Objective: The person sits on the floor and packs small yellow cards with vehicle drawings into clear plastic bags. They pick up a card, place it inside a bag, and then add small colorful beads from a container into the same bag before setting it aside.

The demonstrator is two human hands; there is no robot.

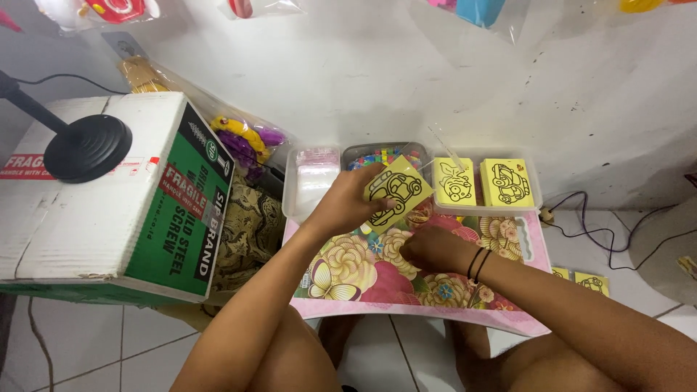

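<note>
Bare knees frame the floral mat (348, 279) on the tiled floor. Over its far edge, the left hand (347, 207) pinches a yellow card (396, 192) with a car outline, tilted like a diamond, top corner toward the clear trays (312, 181). Fingers close on the card's lower left corner. Nearer, the right hand (434, 249) rests curled on the mat just below the card (contents, if any, hidden).
</note>
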